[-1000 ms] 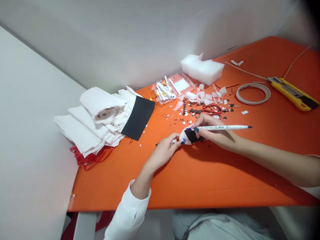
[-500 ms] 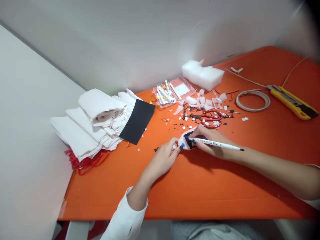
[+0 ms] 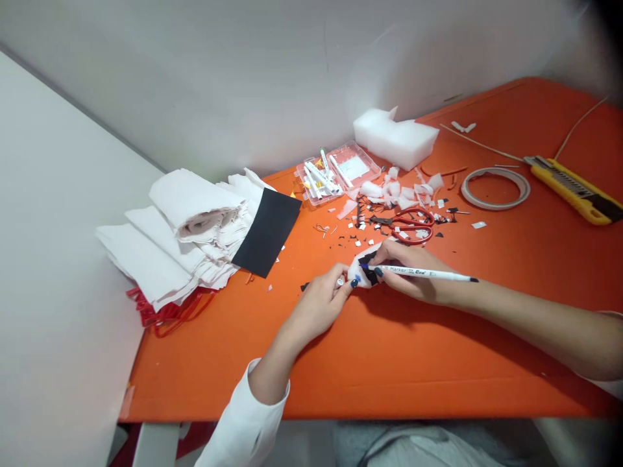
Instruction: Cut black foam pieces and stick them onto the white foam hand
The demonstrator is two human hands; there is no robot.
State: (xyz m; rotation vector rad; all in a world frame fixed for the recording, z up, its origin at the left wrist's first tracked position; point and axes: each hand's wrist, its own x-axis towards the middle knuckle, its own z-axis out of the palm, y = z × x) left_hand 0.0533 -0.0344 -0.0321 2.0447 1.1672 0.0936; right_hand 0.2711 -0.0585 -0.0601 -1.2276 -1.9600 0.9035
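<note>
My right hand is closed round a white marker, its tip down on a small white foam piece that carries black patches and a blue mark. From the other side my left hand pinches the edge of that foam piece, thumb on top. A small white cap shows between the left fingers. Just beyond the hands lie red-handled scissors among scraps of foam and black paper. Part of the foam piece is hidden under my right fingers.
On the left, stacked white tissue lies beside a black sheet. At the back are an open clear box with markers and a white foam block. To the right lie a tape roll and a yellow box cutter.
The view has shifted slightly. Both hands keep their hold on the foam piece and the marker, and the marker tip stays on the foam with hardly any movement.
</note>
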